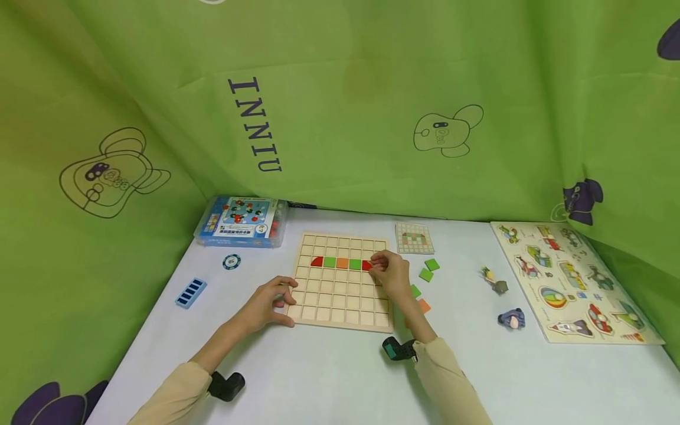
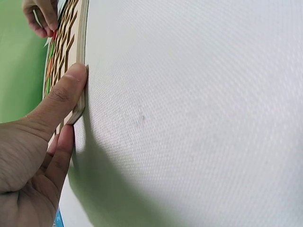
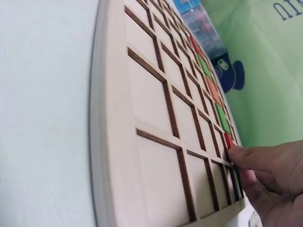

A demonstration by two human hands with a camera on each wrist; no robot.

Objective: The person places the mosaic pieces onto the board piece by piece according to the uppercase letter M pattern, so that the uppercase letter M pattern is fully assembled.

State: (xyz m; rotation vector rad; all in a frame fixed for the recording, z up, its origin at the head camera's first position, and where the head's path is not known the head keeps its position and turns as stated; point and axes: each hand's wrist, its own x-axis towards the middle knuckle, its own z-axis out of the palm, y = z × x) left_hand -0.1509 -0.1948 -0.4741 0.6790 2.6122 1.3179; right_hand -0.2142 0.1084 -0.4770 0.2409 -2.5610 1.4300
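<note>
A wooden grid board [image 1: 340,301] lies on the white table. One of its upper rows holds a red rounded tile [image 1: 317,261], a green tile [image 1: 329,262], an orange tile [image 1: 342,263] and another green tile [image 1: 356,264]. At the row's right end my right hand [image 1: 391,274] pinches a second red tile [image 1: 366,265] at its cell, thumb and fingertips right over it; the fingers partly hide it. My left hand [image 1: 268,303] grips the board's near left corner, with the thumb [image 2: 71,82] on the front edge and the fingers along the left side.
Beyond the board's right side lie a pattern card [image 1: 414,238], loose green tiles [image 1: 432,264] and an orange tile [image 1: 423,306]. Small figurines [image 1: 512,319] and a picture puzzle board [image 1: 576,283] are farther right. A plastic box [image 1: 241,221], a round chip [image 1: 231,261] and a blue piece [image 1: 190,293] stand left.
</note>
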